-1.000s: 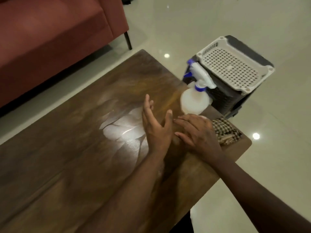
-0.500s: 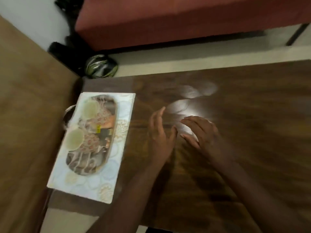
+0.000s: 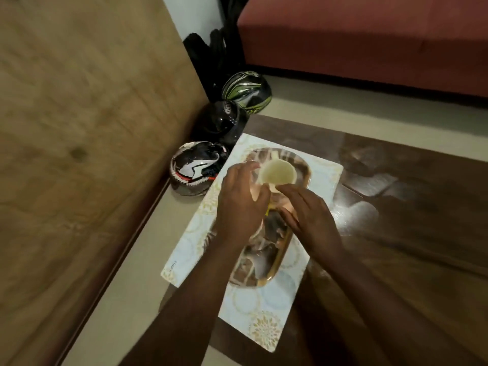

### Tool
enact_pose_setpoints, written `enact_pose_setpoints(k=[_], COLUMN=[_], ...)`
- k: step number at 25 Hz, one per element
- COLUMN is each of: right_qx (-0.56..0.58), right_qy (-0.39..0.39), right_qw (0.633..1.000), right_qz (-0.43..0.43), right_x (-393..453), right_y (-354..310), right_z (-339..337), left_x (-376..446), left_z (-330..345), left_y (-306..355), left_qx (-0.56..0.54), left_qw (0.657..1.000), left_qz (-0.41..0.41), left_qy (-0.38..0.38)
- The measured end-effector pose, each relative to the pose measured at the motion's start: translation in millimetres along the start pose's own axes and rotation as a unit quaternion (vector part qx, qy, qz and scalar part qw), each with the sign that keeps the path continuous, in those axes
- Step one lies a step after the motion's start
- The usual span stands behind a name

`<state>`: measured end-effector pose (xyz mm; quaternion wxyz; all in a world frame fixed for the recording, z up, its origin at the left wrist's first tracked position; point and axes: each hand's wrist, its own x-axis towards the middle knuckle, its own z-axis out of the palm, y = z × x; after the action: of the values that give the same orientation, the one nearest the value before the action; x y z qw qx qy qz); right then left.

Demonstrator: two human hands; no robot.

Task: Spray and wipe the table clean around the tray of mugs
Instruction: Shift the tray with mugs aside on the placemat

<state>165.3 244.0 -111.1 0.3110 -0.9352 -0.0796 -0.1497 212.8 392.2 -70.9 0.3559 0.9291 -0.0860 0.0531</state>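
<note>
A shiny oval tray (image 3: 260, 270) lies on a white patterned placemat (image 3: 266, 331) at the left end of the dark wooden table (image 3: 412, 233). One pale mug (image 3: 277, 173) stands at the tray's far end. My left hand (image 3: 241, 207) hovers over the tray's middle, back up, with its fingertips beside the mug's left side. It hides whatever is under the palm, so I cannot tell whether it holds anything. My right hand (image 3: 310, 220) reaches in from the right with straight fingers. Its fingertips are at the mug's near rim. No spray bottle or cloth is in view.
Three helmets sit on the floor past the table's left end: a white-and-black one (image 3: 195, 167), a black one (image 3: 221, 120) and a green-striped one (image 3: 247, 91). A tan sofa (image 3: 79, 154) fills the left, and a red sofa (image 3: 369, 40) runs along the back.
My view has swung from the table's right end, with the spray bottle and cloth, to the left end. Both hands moved from the bare tabletop onto the tray, at the mug.
</note>
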Motion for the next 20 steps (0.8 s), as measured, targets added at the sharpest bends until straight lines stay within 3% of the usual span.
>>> enact_pose_setpoints(k=[3, 6, 10, 17, 20], right_qx=[-0.055, -0.124, -0.146, -0.205, -0.199], right_qy=[-0.028, -0.091, -0.253, -0.288, -0.286], right_qw=[0.998, 0.988, 0.956, 0.934, 0.936], right_qz=[-0.010, 0.009, 0.041, 0.055, 0.054], right_x=[43.6, 89.5, 117.3, 108.8, 109.0], right_y=[-4.4, 4.3, 16.7, 7.9, 6.2], right_z=[25.8, 33.6, 47.0, 52.7, 51.2], left_x=[20.1, 27.2, 32.9, 48.4, 55.7], left_z=[-12.4, -14.3, -5.0, 11.8, 11.8], left_y=[-45.6, -89.5, -135.2, -148.2, -156.7], left_qx=[0.028, -0.014, 0.026, 0.117, 0.086], left_qw=[0.994, 0.984, 0.959, 0.948, 0.955], left_qz=[-0.085, -0.167, -0.254, -0.277, -0.262], left_qy=[-0.069, -0.062, -0.122, -0.104, -0.113])
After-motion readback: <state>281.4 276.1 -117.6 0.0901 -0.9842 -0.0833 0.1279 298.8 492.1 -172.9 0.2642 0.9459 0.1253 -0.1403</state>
